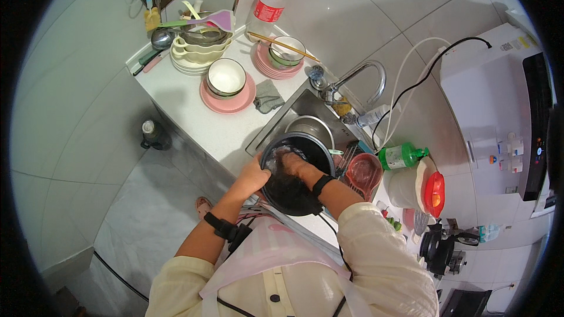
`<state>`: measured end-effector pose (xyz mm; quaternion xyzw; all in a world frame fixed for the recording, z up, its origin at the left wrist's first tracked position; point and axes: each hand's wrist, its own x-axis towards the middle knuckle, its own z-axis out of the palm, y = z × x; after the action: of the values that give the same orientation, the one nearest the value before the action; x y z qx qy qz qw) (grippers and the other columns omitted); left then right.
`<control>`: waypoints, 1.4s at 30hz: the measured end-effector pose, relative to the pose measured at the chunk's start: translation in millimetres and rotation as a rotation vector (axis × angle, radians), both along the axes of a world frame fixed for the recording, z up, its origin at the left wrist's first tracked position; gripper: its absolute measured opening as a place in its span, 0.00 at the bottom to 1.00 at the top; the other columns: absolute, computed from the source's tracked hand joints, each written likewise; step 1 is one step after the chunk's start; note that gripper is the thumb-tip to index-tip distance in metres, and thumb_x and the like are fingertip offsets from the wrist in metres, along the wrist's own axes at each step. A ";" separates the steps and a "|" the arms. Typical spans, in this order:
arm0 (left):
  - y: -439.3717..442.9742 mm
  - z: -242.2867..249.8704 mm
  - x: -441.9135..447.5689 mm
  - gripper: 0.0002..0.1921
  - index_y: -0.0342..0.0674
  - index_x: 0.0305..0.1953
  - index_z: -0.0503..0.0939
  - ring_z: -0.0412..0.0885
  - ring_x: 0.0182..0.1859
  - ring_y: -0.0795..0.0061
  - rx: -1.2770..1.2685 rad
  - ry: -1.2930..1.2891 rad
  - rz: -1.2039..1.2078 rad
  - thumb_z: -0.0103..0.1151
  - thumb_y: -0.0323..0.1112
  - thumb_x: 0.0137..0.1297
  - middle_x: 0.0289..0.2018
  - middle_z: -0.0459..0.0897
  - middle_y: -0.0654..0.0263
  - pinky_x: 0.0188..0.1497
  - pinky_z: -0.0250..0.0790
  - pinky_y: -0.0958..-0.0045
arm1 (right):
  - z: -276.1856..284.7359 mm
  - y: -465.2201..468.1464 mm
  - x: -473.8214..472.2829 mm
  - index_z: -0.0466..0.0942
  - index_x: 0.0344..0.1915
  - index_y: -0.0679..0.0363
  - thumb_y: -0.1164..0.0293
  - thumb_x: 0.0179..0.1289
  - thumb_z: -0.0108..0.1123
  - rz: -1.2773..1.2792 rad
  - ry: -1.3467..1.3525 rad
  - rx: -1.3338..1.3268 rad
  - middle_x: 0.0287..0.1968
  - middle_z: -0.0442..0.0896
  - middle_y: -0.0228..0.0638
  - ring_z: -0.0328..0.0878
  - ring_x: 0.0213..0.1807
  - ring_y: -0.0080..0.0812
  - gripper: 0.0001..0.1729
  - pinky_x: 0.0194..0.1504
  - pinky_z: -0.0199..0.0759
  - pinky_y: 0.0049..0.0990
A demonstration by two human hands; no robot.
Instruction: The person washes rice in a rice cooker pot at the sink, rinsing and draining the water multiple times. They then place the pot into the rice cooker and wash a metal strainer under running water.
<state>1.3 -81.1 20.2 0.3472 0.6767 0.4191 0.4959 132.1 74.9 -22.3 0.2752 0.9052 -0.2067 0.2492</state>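
Observation:
A black round pot is tilted over the near edge of the steel sink. My left hand grips its left rim, thumb towards the inside. My right hand reaches down inside the pot, against the inner wall, where the surface looks wet; its fingers are partly hidden, so I cannot tell whether they hold anything. Behind the pot, a round metal pan lies in the sink. A red plastic basket sits at the right of the sink, touching a wire rack.
Bowls on a pink plate, a grey cloth and stacked pink plates stand left of the sink. The chrome faucet arches behind it. A green pump bottle and a white container stand at the right.

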 end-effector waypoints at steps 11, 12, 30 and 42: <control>1.2 -2.6 3.9 0.33 0.33 0.62 0.61 0.72 0.54 0.41 0.023 0.070 0.053 0.50 0.33 0.51 0.49 0.75 0.37 0.58 0.64 0.59 | -1.8 -40.9 18.2 0.77 0.46 0.64 0.68 0.50 0.60 0.283 -0.181 -0.287 0.47 0.79 0.53 0.76 0.51 0.47 0.21 0.54 0.67 0.36; 1.1 -3.3 4.5 0.33 0.33 0.62 0.61 0.72 0.54 0.41 0.007 0.084 0.041 0.50 0.33 0.51 0.49 0.75 0.37 0.58 0.64 0.59 | 4.4 -46.9 13.8 0.77 0.47 0.63 0.68 0.49 0.60 0.302 -0.127 -0.327 0.47 0.79 0.53 0.76 0.51 0.47 0.22 0.54 0.67 0.36; -3.2 10.1 5.7 0.36 0.34 0.64 0.57 0.71 0.55 0.41 -0.067 0.056 0.052 0.50 0.36 0.51 0.52 0.72 0.38 0.60 0.62 0.58 | 27.1 -31.8 6.1 0.75 0.53 0.60 0.65 0.57 0.56 0.115 -0.576 0.066 0.57 0.74 0.42 0.72 0.56 0.43 0.23 0.56 0.64 0.36; 6.8 -32.3 7.0 0.37 0.35 0.65 0.57 0.71 0.56 0.44 0.098 0.007 0.024 0.52 0.34 0.50 0.52 0.73 0.39 0.59 0.62 0.60 | 5.4 -30.9 -22.3 0.71 0.55 0.66 0.69 0.56 0.52 0.024 0.071 -0.293 0.55 0.74 0.53 0.70 0.59 0.48 0.25 0.60 0.61 0.36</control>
<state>8.4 -74.2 -12.1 0.3643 0.6611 0.4567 0.4709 109.8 44.0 -16.9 0.2178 0.8767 -0.3432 0.2571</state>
